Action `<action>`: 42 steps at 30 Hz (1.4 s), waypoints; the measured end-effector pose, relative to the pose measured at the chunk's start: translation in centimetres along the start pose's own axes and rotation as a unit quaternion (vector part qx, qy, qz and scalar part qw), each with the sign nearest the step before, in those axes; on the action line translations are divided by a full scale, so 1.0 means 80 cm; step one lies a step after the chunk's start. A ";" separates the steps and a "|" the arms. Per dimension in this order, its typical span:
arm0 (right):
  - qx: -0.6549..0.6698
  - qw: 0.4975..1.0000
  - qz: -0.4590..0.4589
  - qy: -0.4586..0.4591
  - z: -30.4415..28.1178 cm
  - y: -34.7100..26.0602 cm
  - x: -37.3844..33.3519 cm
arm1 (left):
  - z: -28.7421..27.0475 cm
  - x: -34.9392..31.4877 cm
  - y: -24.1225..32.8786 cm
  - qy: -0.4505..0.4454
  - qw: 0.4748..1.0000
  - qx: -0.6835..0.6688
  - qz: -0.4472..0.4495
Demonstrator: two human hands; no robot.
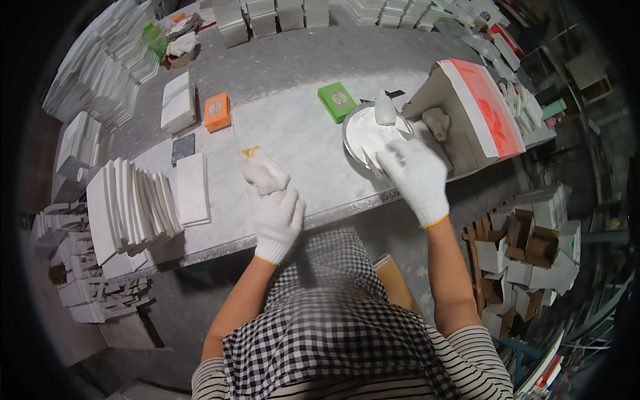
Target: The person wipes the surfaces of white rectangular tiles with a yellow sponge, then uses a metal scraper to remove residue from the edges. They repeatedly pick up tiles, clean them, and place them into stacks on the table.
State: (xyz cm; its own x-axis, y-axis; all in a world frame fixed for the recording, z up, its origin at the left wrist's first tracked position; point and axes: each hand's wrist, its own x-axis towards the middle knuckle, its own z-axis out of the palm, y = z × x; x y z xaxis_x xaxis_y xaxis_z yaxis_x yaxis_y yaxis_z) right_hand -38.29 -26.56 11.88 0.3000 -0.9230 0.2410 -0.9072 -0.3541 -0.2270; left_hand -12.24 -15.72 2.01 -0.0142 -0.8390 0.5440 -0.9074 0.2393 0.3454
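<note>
Left hand [277, 217]'s curled against a bunched glove [264, 172], right hand [417, 175]'s bent over a bowl [346, 141] probably parked for easy reach, both grips unclear.

Grey bench [287, 67] coated in whitish dust. Grey floor [190, 317] exposed below, open boxes [539, 250] stacked at right. Bench top lit; far right side sunk in shadow.

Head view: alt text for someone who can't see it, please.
A gloved right hand is at a bowl of white material on a worktable; the gloved left hand is at a crumpled white glove. White slabs stand at left, an orange box and a green box beyond.
</note>
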 end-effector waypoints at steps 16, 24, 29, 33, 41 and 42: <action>0.219 0.971 0.096 0.018 0.017 0.039 -0.005 | 0.003 -0.003 0.002 -0.010 0.999 -0.020 -0.030; 0.429 0.887 0.169 -0.032 0.009 0.051 -0.019 | 0.005 -0.006 0.001 -0.020 0.999 -0.013 -0.033; 0.429 0.891 0.147 -0.021 0.012 0.054 -0.020 | 0.005 -0.005 0.002 -0.017 0.999 0.002 -0.031; 0.410 0.900 0.151 -0.004 0.022 0.066 -0.026 | 0.007 -0.004 0.003 -0.011 1.000 -0.002 -0.024; 0.172 0.965 0.141 0.142 -0.005 0.035 -0.065 | 0.009 -0.007 -0.001 -0.002 1.000 0.007 0.002; 0.180 0.958 0.147 0.166 -0.005 0.033 -0.076 | 0.010 -0.007 -0.001 -0.002 1.000 0.010 0.007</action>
State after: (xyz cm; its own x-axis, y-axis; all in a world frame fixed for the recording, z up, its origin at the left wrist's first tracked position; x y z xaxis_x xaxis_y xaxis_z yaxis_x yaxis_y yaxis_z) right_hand -42.61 -21.84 10.22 -0.1185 -0.9133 0.3897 -0.7593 -0.1696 -0.6282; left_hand -12.51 -15.68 1.09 -0.0288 -0.8369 0.5465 -0.9154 0.2417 0.3218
